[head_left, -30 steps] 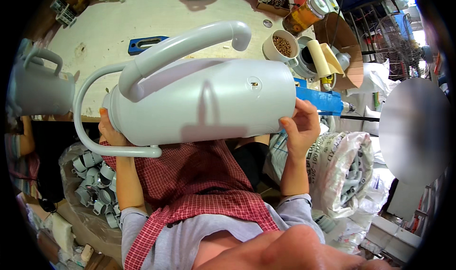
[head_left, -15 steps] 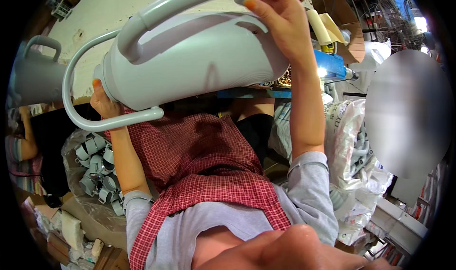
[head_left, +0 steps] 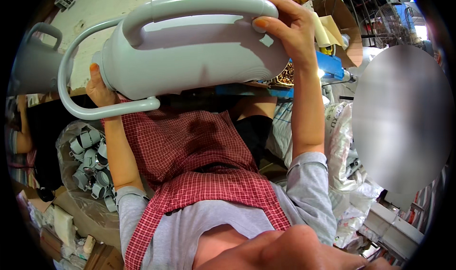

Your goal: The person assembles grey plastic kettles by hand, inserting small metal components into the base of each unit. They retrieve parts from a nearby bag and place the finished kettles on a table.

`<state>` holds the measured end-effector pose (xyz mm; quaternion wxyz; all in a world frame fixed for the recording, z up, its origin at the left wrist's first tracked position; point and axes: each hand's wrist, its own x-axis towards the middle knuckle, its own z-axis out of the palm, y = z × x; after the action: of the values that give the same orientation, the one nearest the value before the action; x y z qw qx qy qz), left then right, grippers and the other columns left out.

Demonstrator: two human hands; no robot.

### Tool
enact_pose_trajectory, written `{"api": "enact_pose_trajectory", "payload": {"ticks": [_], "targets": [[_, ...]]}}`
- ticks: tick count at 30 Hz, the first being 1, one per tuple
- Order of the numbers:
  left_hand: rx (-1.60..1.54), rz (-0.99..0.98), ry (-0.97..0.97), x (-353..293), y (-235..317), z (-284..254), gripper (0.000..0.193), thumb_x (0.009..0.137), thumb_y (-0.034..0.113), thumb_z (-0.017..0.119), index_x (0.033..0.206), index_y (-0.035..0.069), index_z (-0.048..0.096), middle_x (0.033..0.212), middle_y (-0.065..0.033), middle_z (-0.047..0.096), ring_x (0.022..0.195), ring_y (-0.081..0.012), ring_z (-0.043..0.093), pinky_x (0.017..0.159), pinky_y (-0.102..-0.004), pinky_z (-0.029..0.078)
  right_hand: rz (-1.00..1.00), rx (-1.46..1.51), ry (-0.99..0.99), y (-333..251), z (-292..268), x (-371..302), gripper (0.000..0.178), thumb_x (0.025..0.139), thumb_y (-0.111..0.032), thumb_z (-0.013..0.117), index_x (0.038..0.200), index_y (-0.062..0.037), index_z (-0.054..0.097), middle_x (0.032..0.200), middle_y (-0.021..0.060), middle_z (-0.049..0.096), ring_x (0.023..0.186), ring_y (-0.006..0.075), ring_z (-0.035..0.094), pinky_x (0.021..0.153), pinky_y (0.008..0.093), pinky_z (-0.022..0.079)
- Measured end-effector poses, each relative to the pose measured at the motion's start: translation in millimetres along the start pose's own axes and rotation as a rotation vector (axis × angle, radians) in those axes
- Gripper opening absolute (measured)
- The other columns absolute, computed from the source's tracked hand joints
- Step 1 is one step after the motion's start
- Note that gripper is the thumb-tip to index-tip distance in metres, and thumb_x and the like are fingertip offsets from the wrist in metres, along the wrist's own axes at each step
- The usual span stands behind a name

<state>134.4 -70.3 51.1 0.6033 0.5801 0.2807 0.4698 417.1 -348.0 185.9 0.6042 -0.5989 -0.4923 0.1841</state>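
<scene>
A large light-grey thermos jug (head_left: 190,56) lies sideways in front of me, its long handle (head_left: 204,3) uppermost. A curved grey tube-like bail (head_left: 66,87) loops out around its left end. My left hand (head_left: 100,88) grips that left end from inside the loop, thumb up against the collar. My right hand (head_left: 287,27) is wrapped round the right end, the thumb pressed where the handle meets the body. The fingers behind the jug are hidden.
A second grey jug (head_left: 40,63) stands at the left. Below it, a clear bag (head_left: 71,175) holds several grey collar-like parts. The pale worktable (head_left: 102,4) lies beyond the jug. At the right are a blue power tool (head_left: 330,65), white sacks (head_left: 339,146) and a blurred oval area.
The jug has rolled slightly, bringing more of its handle into view and its lower edge up. My right hand has shifted a little down and right; both hands keep their hold.
</scene>
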Motion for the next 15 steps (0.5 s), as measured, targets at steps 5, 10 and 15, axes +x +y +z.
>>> {"api": "enact_pose_trajectory", "payload": {"ticks": [5, 10, 15], "targets": [[0.008, -0.013, 0.037, -7.5, 12.4, 15.8, 0.048, 0.102, 0.037, 0.055, 0.071, 0.002, 0.066, 0.064, -0.0012, 0.062, 0.056, -0.0074, 0.053, 0.052, -0.0243, 0.042, 0.002, -0.199, -0.025, -10.9, -0.4, -0.1, 0.033, 0.076, -0.011, 0.079, 0.103, 0.0051, 0.068, 0.093, 0.0076, 0.065, 0.083, 0.0151, 0.061, 0.07, 0.026, 0.048], [0.007, -0.008, 0.133, -16.0, 5.9, 14.4, 0.05, 0.103, 0.037, 0.053, 0.07, 0.001, 0.065, 0.065, -0.0035, 0.064, 0.055, -0.0092, 0.055, 0.05, -0.025, 0.041, -0.094, -0.538, 0.022, -25.7, 5.7, -3.9, 0.034, 0.075, -0.015, 0.079, 0.104, 0.0013, 0.07, 0.089, 0.0085, 0.067, 0.082, 0.0188, 0.063, 0.074, 0.0287, 0.048], [0.012, -0.03, 0.126, -13.2, 19.4, 18.8, 0.048, 0.102, 0.037, 0.054, 0.076, -0.001, 0.067, 0.067, -0.0044, 0.065, 0.057, -0.0106, 0.058, 0.053, -0.0256, 0.046, -0.024, -0.547, 0.087, -28.8, 13.3, -11.4, 0.038, 0.078, -0.017, 0.076, 0.112, -0.0024, 0.068, 0.101, 0.0138, 0.067, 0.093, 0.0261, 0.065, 0.081, 0.034, 0.05]]}}
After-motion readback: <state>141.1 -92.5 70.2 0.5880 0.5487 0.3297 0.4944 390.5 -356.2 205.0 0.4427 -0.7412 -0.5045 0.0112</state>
